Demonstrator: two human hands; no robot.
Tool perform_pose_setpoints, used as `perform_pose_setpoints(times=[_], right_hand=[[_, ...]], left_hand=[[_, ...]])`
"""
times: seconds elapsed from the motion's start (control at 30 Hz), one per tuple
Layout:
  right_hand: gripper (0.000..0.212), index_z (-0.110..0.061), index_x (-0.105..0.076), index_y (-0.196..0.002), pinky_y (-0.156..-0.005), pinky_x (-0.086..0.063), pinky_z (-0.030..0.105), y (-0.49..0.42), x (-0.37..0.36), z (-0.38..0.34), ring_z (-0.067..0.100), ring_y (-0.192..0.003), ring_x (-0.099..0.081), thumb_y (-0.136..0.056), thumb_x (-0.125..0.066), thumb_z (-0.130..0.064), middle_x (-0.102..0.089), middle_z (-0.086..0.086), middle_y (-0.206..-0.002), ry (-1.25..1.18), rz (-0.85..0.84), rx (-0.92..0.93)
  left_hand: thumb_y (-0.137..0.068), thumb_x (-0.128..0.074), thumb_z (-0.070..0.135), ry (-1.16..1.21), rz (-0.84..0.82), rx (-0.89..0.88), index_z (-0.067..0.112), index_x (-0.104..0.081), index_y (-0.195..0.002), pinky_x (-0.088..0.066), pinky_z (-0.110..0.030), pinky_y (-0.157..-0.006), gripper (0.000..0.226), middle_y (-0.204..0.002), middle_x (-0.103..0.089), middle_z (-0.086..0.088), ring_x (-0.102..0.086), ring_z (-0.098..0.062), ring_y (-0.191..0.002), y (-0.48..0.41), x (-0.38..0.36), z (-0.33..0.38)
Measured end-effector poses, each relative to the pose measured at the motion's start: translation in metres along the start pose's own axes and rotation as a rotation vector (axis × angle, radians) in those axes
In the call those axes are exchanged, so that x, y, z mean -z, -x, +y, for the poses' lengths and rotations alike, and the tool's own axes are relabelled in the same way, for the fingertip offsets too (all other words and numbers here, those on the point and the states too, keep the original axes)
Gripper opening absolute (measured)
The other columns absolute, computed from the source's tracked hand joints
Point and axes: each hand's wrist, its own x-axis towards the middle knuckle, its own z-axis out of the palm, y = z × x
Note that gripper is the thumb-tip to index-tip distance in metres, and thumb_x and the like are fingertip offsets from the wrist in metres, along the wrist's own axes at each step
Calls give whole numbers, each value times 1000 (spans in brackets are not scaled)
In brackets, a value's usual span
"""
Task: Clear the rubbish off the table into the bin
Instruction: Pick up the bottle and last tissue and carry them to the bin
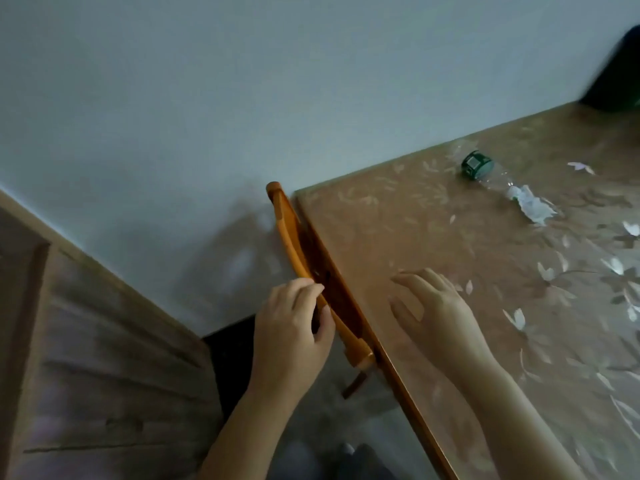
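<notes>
A clear plastic bottle (498, 176) with a green label lies on its side on the table (433, 237), far from both hands. Crumpled white paper (531, 204) lies beside the bottle's neck. My left hand (294, 327) grips the curved top rail of a wooden chair (287, 237) pushed against the table's left edge. My right hand (433, 299) rests on the tabletop near that edge, fingers spread and relaxed, holding nothing. No bin shows clearly.
The table has a brown floral cover and stands against a pale wall. A dark green object (620, 74) stands at the table's far right corner, blurred. A wooden door or panel (104, 358) fills the lower left, with grey floor below the chair.
</notes>
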Motion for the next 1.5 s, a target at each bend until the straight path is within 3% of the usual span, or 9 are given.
perform_pose_setpoints(times=[0.17,0.33,0.47,0.6,0.73,0.9,1.17,1.4,1.5], right_hand=[[30,-13,-66,-101,-76,-46,31,-28,-7,20,24,-91,-61,-72,-73,-10,-66,4,-99,69,99,-186],[27,-12,-67,-98,-72,-50,37,-55,-3,35,28,-89,-61,-73,-72,-10,-67,4,-96,130,239,-382],[26,-11,-67,-97,-73,-42,27,-75,5,57,27,-91,-60,-72,-73,-7,-67,4,-96,157,341,-494],[22,-8,-68,-89,-77,-35,8,-87,23,87,15,-87,-56,-69,-74,-3,-67,5,-89,194,399,-498],[22,-12,-67,-96,-73,-38,25,-96,39,133,25,-89,-59,-75,-70,-11,-66,3,-96,145,374,-594],[22,-10,-66,-99,-77,-38,20,-115,55,204,24,-92,-58,-77,-66,-13,-65,5,-97,158,332,-549],[26,-12,-62,-108,-76,-36,27,-151,36,336,26,-103,-51,-83,-59,-14,-59,5,-109,32,245,-751],[33,-15,-56,-116,-82,-42,34,-177,18,422,23,-109,-49,-84,-56,-23,-52,3,-123,-52,230,-883],[36,-16,-54,-118,-83,-43,35,-186,8,447,24,-112,-47,-83,-58,-25,-49,4,-128,-86,217,-909]], left_hand=[[-85,-41,31,41,-85,-158,7,-65,-103,-51,-31,-78,39,-104,-67,-8,-60,-23,-97,-75,-25,-13],[-84,-43,32,87,-135,-333,9,-66,-102,-52,-33,-79,38,-103,-68,-7,-61,-23,-96,-152,-51,-13],[-80,-55,26,98,-141,-395,9,-67,-103,-44,-31,-83,31,-105,-68,-8,-61,-25,-98,-204,-85,3],[-80,-63,20,129,-134,-489,8,-66,-104,-44,-32,-83,26,-105,-67,-9,-61,-25,-98,-233,-117,38],[-82,-59,16,189,-111,-459,2,-64,-106,-48,-37,-81,28,-106,-65,-13,-58,-29,-99,-265,-156,73],[-80,-47,23,242,-66,-419,1,-64,-99,-50,-38,-75,34,-100,-65,-13,-58,-30,-92,-306,-214,119],[-79,-41,32,137,-174,-541,6,-65,-100,-49,-38,-81,42,-101,-66,-9,-60,-28,-94,-336,-314,145],[-81,-57,27,149,-297,-521,6,-63,-107,-46,-42,-90,34,-110,-64,-11,-56,-29,-106,-357,-385,155],[-79,-54,30,148,-300,-530,6,-64,-105,-47,-42,-88,37,-109,-65,-10,-57,-29,-104,-366,-403,165]])
